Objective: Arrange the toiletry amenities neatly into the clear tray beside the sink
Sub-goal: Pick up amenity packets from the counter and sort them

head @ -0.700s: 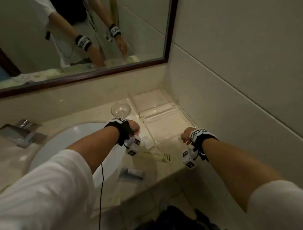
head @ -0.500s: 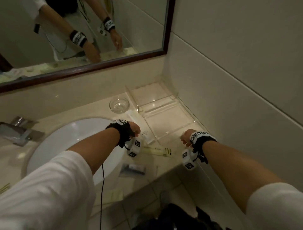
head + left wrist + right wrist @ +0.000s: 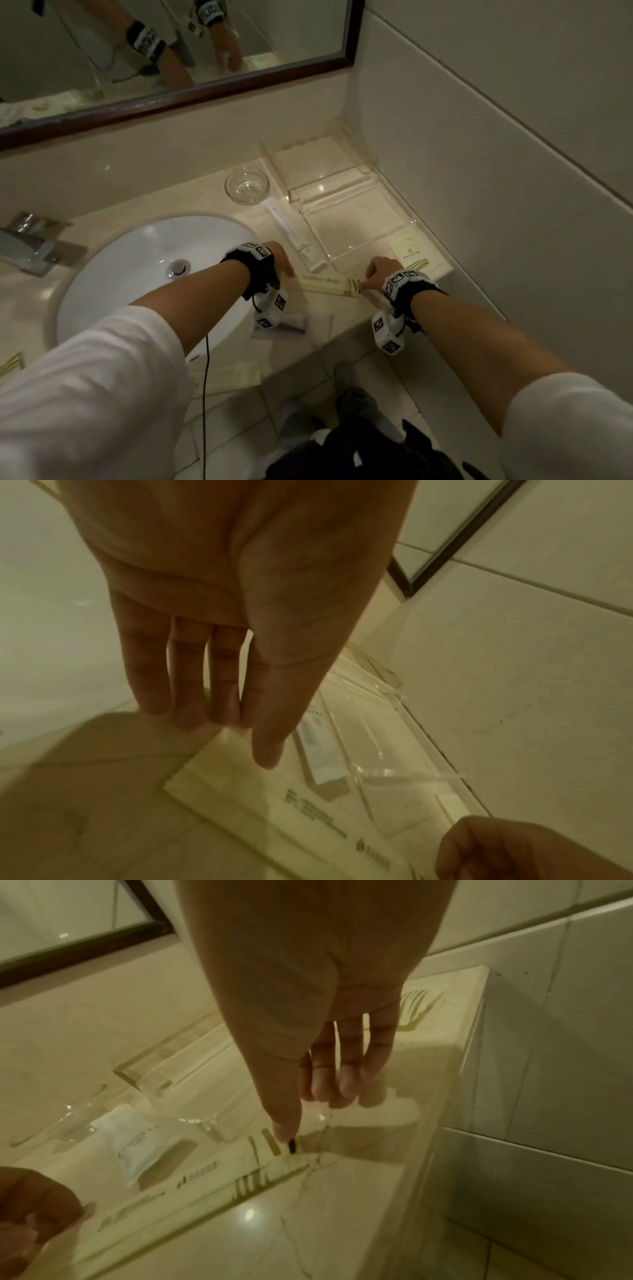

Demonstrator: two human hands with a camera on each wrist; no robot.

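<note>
A long pale-yellow packet (image 3: 329,285) lies on the bench (image 3: 212,205) just in front of the clear tray (image 3: 346,219). The left hand (image 3: 279,262) touches its sink-side end, fingers (image 3: 192,674) straight and together; the right hand (image 3: 382,274) meets the far end, thumb extended, other fingers loosely bent.

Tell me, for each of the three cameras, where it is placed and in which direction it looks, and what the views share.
Head: worn on the head, looking down at the sink, clear tray and both forearms.
Left wrist: under the left hand, looking along its straight fingers at the long sachet.
Right wrist: under the right hand, whose thumb touches the sachet's striped end.
Shared: all show the sachet, tray and white tube.
</note>
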